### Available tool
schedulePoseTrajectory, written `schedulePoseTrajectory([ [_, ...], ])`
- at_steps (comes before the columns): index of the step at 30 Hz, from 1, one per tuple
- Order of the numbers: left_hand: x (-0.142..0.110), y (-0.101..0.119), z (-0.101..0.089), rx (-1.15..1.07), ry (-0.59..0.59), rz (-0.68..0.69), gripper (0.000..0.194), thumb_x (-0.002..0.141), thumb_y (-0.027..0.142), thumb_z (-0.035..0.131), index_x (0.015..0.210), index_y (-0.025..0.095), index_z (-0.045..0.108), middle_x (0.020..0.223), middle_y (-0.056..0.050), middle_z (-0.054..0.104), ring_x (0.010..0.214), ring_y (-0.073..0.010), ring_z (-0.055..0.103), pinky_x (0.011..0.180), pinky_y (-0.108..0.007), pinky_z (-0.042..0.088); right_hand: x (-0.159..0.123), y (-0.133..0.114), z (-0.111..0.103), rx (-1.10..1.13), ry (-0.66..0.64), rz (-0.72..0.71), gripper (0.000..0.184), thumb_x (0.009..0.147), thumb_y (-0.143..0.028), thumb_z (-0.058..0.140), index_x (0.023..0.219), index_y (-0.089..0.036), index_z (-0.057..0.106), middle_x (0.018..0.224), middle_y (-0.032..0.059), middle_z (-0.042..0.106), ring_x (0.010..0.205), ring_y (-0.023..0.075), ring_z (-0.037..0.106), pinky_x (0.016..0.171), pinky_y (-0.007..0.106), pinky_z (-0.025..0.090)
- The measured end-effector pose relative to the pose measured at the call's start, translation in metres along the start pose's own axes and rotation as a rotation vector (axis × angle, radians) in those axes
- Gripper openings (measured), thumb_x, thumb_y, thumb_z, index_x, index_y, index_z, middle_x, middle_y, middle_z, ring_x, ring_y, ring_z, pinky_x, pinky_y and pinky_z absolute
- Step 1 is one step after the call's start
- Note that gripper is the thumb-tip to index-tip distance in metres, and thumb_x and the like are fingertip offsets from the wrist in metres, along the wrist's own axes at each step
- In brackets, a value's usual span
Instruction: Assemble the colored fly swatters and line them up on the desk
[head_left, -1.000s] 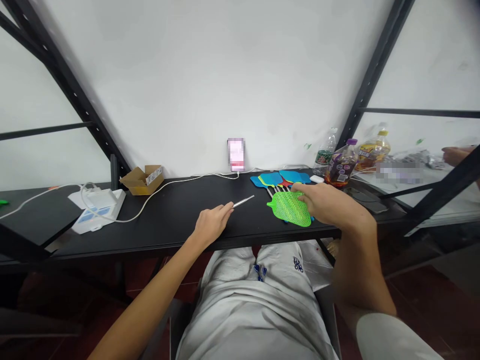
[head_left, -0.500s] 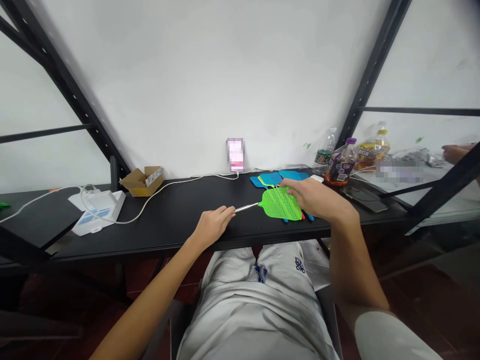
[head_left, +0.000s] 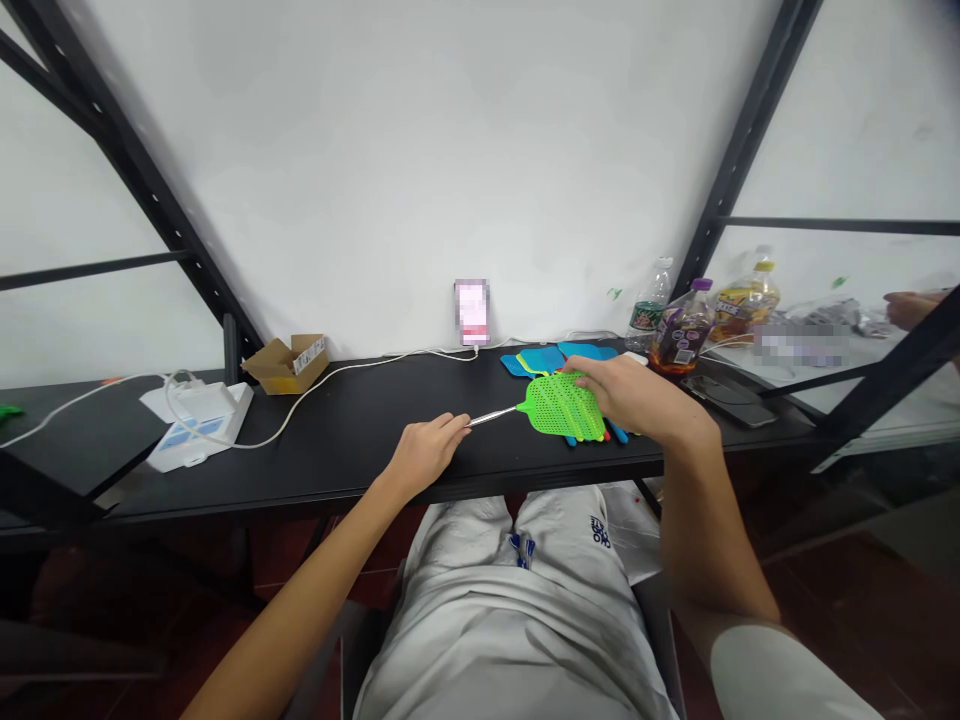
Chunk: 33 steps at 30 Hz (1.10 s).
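Note:
My left hand (head_left: 422, 452) is closed round the near end of a thin metal rod (head_left: 493, 415) just above the black table (head_left: 337, 440). The rod's far end meets the base of a green fly-swatter head (head_left: 559, 406). My right hand (head_left: 626, 395) grips that green head at its right side, fingers curled over it. Beneath and behind it lies a pile of more swatter heads (head_left: 551, 357), blue and yellow, with coloured stubs showing near the table's front edge.
A phone (head_left: 472, 311) leans on the wall with a white cable running left. A small cardboard box (head_left: 285, 362) and a white box (head_left: 196, 428) sit left. Bottles (head_left: 681, 330) stand right. Another person's hand (head_left: 907, 307) shows at far right.
My right hand lifted the green head off the pile and brought it left; the rod in my left hand now touches its base. Since half a second ago little has moved.

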<state>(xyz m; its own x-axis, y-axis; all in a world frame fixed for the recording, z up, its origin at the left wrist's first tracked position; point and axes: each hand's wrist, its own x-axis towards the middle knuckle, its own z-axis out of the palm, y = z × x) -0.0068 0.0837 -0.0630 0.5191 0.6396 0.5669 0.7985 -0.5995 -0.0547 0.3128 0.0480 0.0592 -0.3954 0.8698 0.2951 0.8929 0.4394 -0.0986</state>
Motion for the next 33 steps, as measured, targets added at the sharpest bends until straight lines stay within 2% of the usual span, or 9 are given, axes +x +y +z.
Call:
schedulePoseTrajectory([
  [4,0.000,0.000,0.000,0.006,-0.010,0.012,0.034,0.106,0.036,0.036,0.114,0.022,0.066,0.086,-0.004,0.068,0.070,-0.0147,0.064,0.058,-0.025,0.037,0.001,-0.001,0.000,-0.001,0.002,0.002,0.035,0.099,-0.020,0.039,0.125,-0.020,0.062,0.090,0.0089,0.073,0.076,0.0205,0.063,0.061,0.028,0.031],
  [9,0.001,0.000,0.000,0.044,0.004,0.046,0.032,0.106,0.035,0.036,0.110,0.022,0.066,0.083,-0.003,0.066,0.069,-0.0144,0.062,0.057,-0.026,0.034,0.002,-0.003,0.002,-0.092,-0.002,-0.005,0.032,0.100,-0.023,0.039,0.121,-0.022,0.063,0.077,0.0062,0.068,0.071,0.0208,0.058,0.062,0.028,0.029],
  [13,0.003,0.003,-0.001,0.057,0.032,0.081,0.031,0.106,0.030,0.035,0.101,0.020,0.064,0.078,-0.002,0.064,0.070,-0.0147,0.061,0.059,-0.027,0.035,0.004,-0.001,0.005,-0.079,0.004,-0.029,0.031,0.100,-0.022,0.038,0.119,-0.022,0.063,0.077,0.0061,0.065,0.072,0.0208,0.057,0.064,0.028,0.031],
  [21,0.003,0.009,-0.001,0.022,0.052,0.064,0.031,0.105,0.028,0.035,0.095,0.019,0.063,0.075,-0.003,0.063,0.070,-0.0154,0.061,0.062,-0.027,0.037,0.018,0.014,0.014,0.125,0.011,-0.127,0.032,0.098,-0.023,0.038,0.116,-0.019,0.064,0.074,0.0034,0.064,0.070,0.0186,0.054,0.067,0.027,0.033],
  [27,0.003,0.010,0.000,0.023,0.054,0.038,0.033,0.105,0.029,0.034,0.095,0.020,0.063,0.078,-0.004,0.065,0.072,-0.0157,0.062,0.064,-0.027,0.039,0.029,0.015,0.025,0.237,0.049,-0.086,0.033,0.097,-0.027,0.040,0.117,-0.016,0.064,0.066,0.0003,0.059,0.063,0.0172,0.049,0.069,0.028,0.033],
  [33,0.002,0.011,-0.001,0.085,0.076,0.021,0.033,0.105,0.028,0.036,0.089,0.020,0.064,0.073,-0.003,0.064,0.069,-0.0155,0.061,0.061,-0.028,0.036,0.038,0.018,0.040,0.324,0.053,-0.071,0.030,0.095,-0.027,0.042,0.111,-0.016,0.065,0.074,0.0020,0.061,0.063,0.0152,0.048,0.066,0.027,0.033],
])
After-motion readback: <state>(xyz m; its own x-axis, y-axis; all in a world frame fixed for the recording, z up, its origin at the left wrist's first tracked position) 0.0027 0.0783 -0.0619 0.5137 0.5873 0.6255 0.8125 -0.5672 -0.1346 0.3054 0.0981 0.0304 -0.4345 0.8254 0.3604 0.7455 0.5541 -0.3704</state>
